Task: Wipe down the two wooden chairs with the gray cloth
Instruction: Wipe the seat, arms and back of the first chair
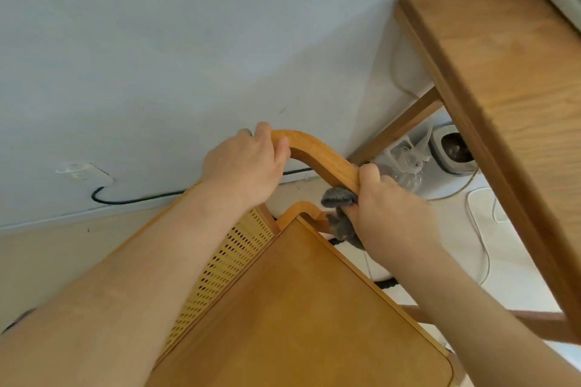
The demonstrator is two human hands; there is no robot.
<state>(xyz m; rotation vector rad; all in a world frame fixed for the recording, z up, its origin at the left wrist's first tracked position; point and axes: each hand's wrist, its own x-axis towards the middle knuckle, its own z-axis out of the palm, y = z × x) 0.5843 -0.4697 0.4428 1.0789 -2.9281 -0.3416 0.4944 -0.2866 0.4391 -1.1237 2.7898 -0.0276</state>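
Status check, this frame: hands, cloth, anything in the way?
Left hand grips chair rail. Right hand holds gray cloth against rail. Table close on right.

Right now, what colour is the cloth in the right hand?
The cloth is dark gray; the head view shows it best.

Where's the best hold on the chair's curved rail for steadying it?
The upper bend, from over the top: the curved rail is slim, so the left hand wraps it, leaving the straight run for the gray cloth in the right hand.

both forearms show bare to the frame's edge; left hand (245, 166) and right hand (393, 209) likewise bare.
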